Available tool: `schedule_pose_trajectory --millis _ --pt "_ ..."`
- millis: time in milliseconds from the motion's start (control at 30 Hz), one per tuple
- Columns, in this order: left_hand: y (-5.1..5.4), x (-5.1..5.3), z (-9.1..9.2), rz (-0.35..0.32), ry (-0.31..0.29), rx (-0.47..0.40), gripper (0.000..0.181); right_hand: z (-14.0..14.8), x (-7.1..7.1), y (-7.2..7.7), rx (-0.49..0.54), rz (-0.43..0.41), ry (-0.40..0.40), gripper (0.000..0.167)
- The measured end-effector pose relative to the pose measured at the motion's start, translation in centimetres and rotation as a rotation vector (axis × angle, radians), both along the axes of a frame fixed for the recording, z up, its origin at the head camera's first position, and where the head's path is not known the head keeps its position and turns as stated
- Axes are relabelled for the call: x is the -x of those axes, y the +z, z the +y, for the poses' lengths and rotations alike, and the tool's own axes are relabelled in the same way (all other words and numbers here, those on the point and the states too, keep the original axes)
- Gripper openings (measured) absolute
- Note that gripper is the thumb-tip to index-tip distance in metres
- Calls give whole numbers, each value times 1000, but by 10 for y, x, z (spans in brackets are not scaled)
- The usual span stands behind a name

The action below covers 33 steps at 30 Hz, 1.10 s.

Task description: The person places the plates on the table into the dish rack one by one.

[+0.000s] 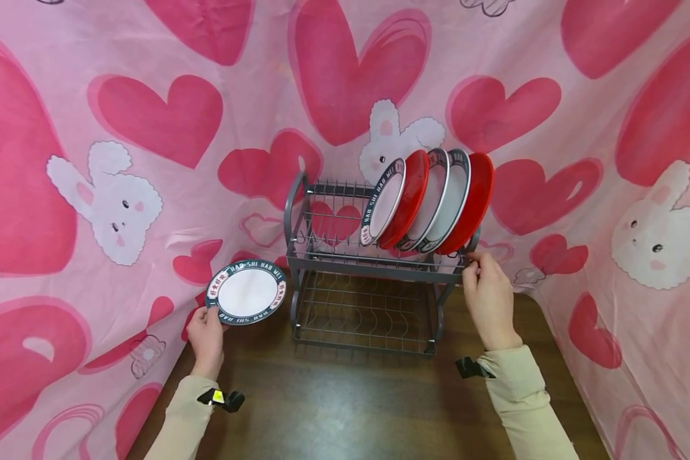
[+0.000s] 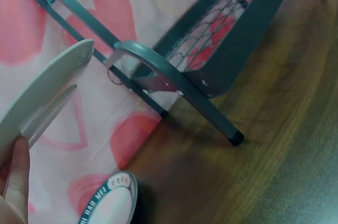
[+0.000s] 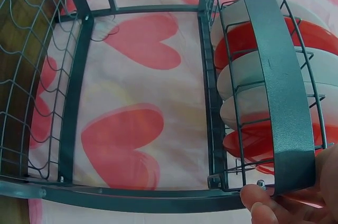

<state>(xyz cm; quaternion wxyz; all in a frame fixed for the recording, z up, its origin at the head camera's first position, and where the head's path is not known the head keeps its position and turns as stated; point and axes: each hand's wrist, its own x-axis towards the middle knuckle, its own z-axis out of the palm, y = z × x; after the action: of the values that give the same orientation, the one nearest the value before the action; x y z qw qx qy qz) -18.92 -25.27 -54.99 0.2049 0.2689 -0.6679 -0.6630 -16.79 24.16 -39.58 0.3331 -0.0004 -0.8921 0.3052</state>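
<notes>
At the left, my left hand pinches the edge of a white plate with a dark green lettered rim. In the left wrist view this plate is seen almost edge-on, tilted, apart from the rack. My right hand grips the front right corner of a dark two-tier dish rack, fingers around the upper frame. Several plates stand on edge in the right half of the upper tier: red plates and white plates with dark rims. The right wrist view shows the fingers at the rack's corner.
Another dark-rimmed plate sits low beside the rack in the left wrist view, mostly cut off. The rack's lower tier is wire mesh. Beneath is a brown wooden table. A pink heart-patterned cloth hangs around it.
</notes>
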Motion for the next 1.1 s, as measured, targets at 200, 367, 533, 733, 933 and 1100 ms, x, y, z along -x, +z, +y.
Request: schedule_pose_trajectory --millis 200,367,533,733,933,1100 --pt "10 -5 3 50 24 34 29 1 2 -2 -3 20 -6 26" --pt "18 -10 4 56 30 112 31 1 2 -3 -2 34 -8 27" --pt "26 -18 3 88 15 109 32 0 2 -3 -2 38 -10 27" --pt "35 -27 2 101 -12 93 34 0 2 -3 1 38 -12 27" --pt "42 -33 2 134 -29 53 33 0 2 -4 0 48 -9 27" --pt "48 -35 1 170 -10 3 30 0 2 -4 -9 49 -5 26"
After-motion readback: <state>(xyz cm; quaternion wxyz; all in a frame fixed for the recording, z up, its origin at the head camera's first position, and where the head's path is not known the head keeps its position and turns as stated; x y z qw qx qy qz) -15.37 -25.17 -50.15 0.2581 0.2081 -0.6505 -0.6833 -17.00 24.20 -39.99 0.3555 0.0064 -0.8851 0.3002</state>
